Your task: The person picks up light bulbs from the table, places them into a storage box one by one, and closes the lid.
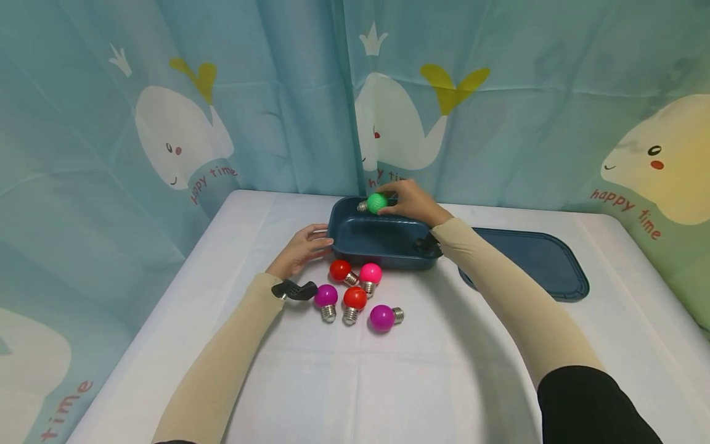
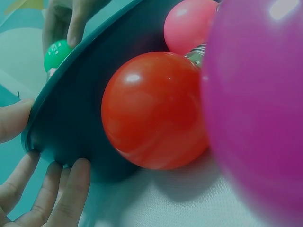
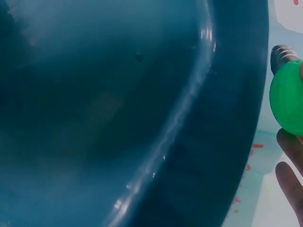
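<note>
My right hand [image 1: 413, 200] pinches a green light bulb [image 1: 377, 203] over the far side of a dark blue rectangular container [image 1: 383, 262]. The bulb's silver screw base points left; in the right wrist view the bulb [image 3: 287, 97] shows just past the container's rim. My left hand [image 1: 299, 251] touches the container's left end with its fingers [image 2: 78, 184] fairly straight. In front of the container lie two red bulbs [image 1: 340, 270] [image 1: 355, 298], a pink bulb [image 1: 370, 273] and two purple bulbs [image 1: 326, 295] [image 1: 382, 318] with silver bases.
A flat dark blue lid [image 1: 532, 262] lies on the white table [image 1: 355, 382] to the right, partly behind my right sleeve [image 1: 516, 296]. Behind the table hangs a blue-green curtain [image 1: 310, 92] printed with whales. A black wrist device [image 1: 296, 290] sits on my left wrist.
</note>
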Motion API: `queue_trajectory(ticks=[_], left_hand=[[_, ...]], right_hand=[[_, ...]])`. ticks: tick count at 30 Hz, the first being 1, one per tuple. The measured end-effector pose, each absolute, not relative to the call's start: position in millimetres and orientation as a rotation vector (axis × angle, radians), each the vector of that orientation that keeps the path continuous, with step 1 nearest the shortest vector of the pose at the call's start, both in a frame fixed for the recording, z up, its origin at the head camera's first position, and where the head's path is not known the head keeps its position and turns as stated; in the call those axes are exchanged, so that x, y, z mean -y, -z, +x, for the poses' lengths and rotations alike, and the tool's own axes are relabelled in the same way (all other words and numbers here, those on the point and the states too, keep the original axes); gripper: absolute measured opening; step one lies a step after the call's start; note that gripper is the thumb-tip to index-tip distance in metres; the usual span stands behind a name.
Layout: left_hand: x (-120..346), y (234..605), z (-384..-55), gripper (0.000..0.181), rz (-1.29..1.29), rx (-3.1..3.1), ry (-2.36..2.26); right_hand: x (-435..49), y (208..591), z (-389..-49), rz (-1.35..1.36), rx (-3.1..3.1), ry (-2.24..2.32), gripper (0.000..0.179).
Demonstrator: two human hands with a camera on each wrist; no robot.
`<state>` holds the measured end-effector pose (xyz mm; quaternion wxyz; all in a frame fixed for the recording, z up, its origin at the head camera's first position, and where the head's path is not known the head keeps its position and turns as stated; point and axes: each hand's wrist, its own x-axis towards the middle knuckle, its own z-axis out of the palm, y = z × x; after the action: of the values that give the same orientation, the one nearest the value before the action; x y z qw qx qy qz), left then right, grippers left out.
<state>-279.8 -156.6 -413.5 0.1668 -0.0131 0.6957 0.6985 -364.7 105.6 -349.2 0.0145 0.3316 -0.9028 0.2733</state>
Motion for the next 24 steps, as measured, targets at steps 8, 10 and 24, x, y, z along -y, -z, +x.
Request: queue_trajectory(ticks=[8, 10, 24], left_hand=[[157, 413, -279, 0.057, -0.041, -1.989, -1.978], [157, 413, -279, 0.057, -0.044, -1.984, -1.977], [156, 413, -280, 0.056, -0.044, -1.962, -1.999]], right_hand=[[-94, 360, -372, 1.049, 2.830, -0.864, 0.045], [-92, 363, -374, 1.054, 2.830, -0.867, 0.044], [-81, 380, -382, 1.132, 2.816, -0.925, 0.044]])
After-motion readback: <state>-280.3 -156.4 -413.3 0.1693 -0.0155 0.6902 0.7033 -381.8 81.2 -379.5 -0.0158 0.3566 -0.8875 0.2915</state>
